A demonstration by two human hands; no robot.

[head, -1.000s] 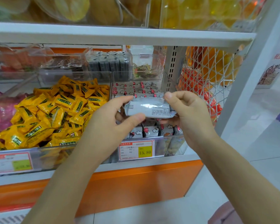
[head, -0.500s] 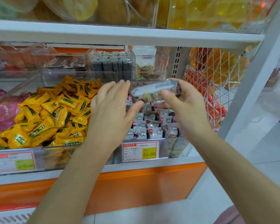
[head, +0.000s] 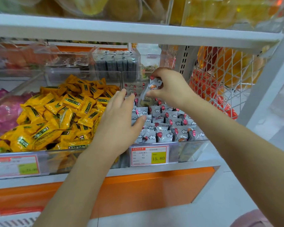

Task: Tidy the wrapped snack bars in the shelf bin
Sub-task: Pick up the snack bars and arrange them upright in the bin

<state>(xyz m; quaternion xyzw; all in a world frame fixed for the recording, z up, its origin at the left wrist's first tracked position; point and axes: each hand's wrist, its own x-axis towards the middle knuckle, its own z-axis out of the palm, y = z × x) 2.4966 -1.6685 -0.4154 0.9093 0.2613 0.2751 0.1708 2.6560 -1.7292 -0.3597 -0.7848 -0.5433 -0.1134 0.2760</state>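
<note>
In the head view, our right hand (head: 169, 89) pinches one wrapped snack bar (head: 148, 94) between thumb and curled fingers. It holds the bar on end and tilted, just above the back rows of the clear bin (head: 189, 149). Our left hand (head: 120, 122) lies spread with straight fingers over the packed bars (head: 164, 128) on the bin's left side, gripping nothing. We judge that forcing the bar into a tight row could topple its neighbours or crumple its wrapper. A careless left hand could also push bars toward the yellow candies (head: 64, 112) next door.
</note>
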